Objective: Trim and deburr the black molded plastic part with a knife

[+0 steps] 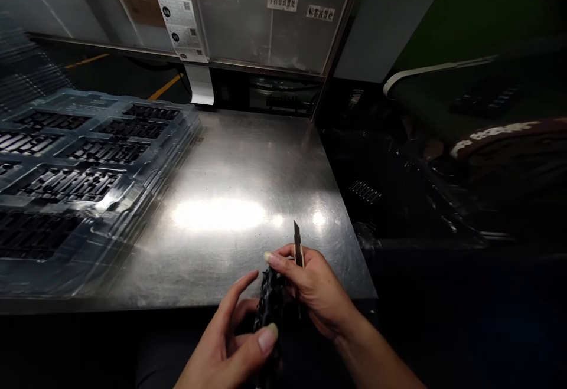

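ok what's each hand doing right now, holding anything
left hand: closed on a black plastic part
right hand: closed on a utility knife, blade pointing up

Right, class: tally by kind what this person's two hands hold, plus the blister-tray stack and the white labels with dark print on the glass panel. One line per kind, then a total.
Utility knife, in the right hand: 1
Black plastic part, in the left hand: 1
Stack of clear blister trays: 1
White labels on the glass: 2
Total: 5
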### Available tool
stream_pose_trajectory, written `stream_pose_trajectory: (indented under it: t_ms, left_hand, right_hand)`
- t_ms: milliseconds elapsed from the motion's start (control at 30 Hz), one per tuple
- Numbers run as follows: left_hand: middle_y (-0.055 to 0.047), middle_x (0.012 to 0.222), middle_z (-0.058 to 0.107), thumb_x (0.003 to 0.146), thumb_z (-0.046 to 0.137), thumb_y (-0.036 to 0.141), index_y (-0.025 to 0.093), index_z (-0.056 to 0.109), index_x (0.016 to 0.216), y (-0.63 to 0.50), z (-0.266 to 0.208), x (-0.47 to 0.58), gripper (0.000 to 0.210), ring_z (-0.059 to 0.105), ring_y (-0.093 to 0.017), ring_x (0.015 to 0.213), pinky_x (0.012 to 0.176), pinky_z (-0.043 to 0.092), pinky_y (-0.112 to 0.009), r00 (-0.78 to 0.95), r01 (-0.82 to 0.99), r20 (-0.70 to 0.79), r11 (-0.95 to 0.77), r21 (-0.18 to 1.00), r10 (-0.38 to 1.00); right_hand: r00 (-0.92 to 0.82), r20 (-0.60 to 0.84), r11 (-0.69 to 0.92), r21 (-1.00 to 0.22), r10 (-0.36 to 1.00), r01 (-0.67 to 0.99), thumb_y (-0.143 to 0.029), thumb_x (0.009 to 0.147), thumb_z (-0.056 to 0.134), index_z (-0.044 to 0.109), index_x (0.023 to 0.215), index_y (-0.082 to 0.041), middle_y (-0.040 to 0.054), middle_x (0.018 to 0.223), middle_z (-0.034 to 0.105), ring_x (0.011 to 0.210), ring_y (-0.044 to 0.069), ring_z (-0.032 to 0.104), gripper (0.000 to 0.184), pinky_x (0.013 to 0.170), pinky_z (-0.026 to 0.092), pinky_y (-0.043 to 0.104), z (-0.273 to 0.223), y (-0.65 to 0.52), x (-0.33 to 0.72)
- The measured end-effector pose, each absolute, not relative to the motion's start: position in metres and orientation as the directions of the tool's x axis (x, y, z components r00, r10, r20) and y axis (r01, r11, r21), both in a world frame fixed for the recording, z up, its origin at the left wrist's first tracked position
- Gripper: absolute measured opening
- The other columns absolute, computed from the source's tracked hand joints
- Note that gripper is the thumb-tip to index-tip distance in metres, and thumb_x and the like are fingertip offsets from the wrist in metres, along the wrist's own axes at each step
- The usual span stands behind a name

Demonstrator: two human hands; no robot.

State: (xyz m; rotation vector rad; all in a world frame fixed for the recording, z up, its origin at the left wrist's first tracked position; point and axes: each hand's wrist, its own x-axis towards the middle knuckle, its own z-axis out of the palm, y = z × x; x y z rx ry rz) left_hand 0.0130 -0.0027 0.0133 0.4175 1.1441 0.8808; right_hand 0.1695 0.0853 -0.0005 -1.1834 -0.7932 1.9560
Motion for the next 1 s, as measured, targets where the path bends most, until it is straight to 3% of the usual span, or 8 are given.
stream_pose_trajectory:
  t_ms: [100,200,333,533,700,833,900,1000]
  left_hand:
    - [-0.005,0.111,0.067,0.093,0.069,0.044,0.046,0.030,0.155,0.012,0.031,0.013,0.073,0.075,-0.025,0.072,0.056,0.059,-0.034,0.073,-0.486,-0.614,0.566,0.666,0.786]
    - [-0.001,0.106,0.067,0.097,0.065,0.039,0.050,0.037,0.151,0.029,0.049,0.010,0.062,0.077,-0.023,0.078,0.064,0.062,-0.034,-0.061,-0.548,-0.641,0.511,0.662,0.765]
    - [0.000,0.102,0.067,0.096,0.067,0.027,0.050,0.046,0.147,0.041,0.060,0.006,0.060,0.076,-0.020,0.084,0.073,0.063,-0.033,-0.147,-0.569,-0.625,0.451,0.688,0.767]
    - [0.004,0.086,0.063,0.095,0.069,0.033,0.052,0.048,0.145,0.042,0.055,0.007,0.057,0.074,-0.021,0.083,0.066,0.060,-0.027,-0.151,-0.555,-0.568,0.406,0.726,0.809]
    - [0.004,0.094,0.067,0.094,0.072,0.038,0.052,0.051,0.143,0.041,0.049,0.008,0.055,0.075,-0.020,0.092,0.076,0.060,-0.025,-0.182,-0.532,-0.561,0.399,0.747,0.808]
    - [0.004,0.091,0.065,0.091,0.074,0.040,0.053,0.052,0.142,0.042,0.044,0.007,0.057,0.072,-0.019,0.076,0.067,0.059,-0.029,-0.199,-0.534,-0.542,0.374,0.759,0.816]
    - [0.005,0.087,0.064,0.091,0.074,0.042,0.054,0.052,0.141,0.043,0.044,0.007,0.056,0.069,-0.017,0.069,0.065,0.058,-0.030,-0.179,-0.534,-0.557,0.395,0.747,0.811]
    - [0.007,0.081,0.061,0.092,0.072,0.048,0.057,0.050,0.141,0.043,0.044,0.008,0.054,0.066,-0.015,0.070,0.065,0.053,-0.026,-0.144,-0.526,-0.595,0.448,0.723,0.791]
  right_hand:
    - [-0.327,-0.418,-0.510,-0.812,0.847,-0.283,-0.046,0.084,0.087,0.064,0.123,-0.017,-0.0053,0.068,0.057,0.052,0.006,0.043,0.054,0.047,0.032,0.017,0.006,0.081,0.169]
    - [-0.307,-0.336,-0.419,-0.869,0.890,-0.262,-0.045,0.090,0.082,0.058,0.135,-0.021,-0.0085,0.064,0.051,0.051,0.006,0.037,0.056,0.048,0.030,0.018,0.013,0.069,0.169]
    - [-0.405,-0.295,-0.419,-0.869,0.866,-0.264,-0.048,0.094,0.076,0.062,0.124,-0.019,-0.0058,0.062,0.054,0.048,0.006,0.039,0.044,0.044,0.026,0.019,0.021,0.053,0.167]
    - [-0.481,-0.306,-0.475,-0.834,0.822,-0.281,-0.052,0.095,0.074,0.060,0.109,-0.020,-0.0054,0.063,0.057,0.043,0.003,0.034,0.038,0.041,0.022,0.017,0.024,0.043,0.160]
    - [-0.458,-0.309,-0.476,-0.821,0.834,-0.313,-0.044,0.086,0.086,0.056,0.097,-0.019,-0.0073,0.066,0.054,0.053,0.004,0.042,0.040,0.050,0.032,0.016,0.021,0.045,0.154]
    - [-0.453,-0.312,-0.457,-0.853,0.835,-0.254,-0.055,0.098,0.068,0.061,0.109,-0.019,-0.0060,0.062,0.057,0.043,0.004,0.035,0.038,0.042,0.023,0.018,0.020,0.048,0.157]
    - [-0.426,-0.265,-0.385,-0.894,0.865,-0.227,-0.052,0.096,0.073,0.067,0.115,-0.020,-0.0041,0.067,0.060,0.049,0.005,0.042,0.037,0.046,0.030,0.019,0.020,0.049,0.160]
    - [-0.463,-0.208,-0.309,-0.938,0.862,-0.154,-0.038,0.084,0.088,0.075,0.104,-0.022,-0.0030,0.073,0.061,0.063,0.009,0.051,0.029,0.060,0.041,0.020,0.022,0.053,0.164]
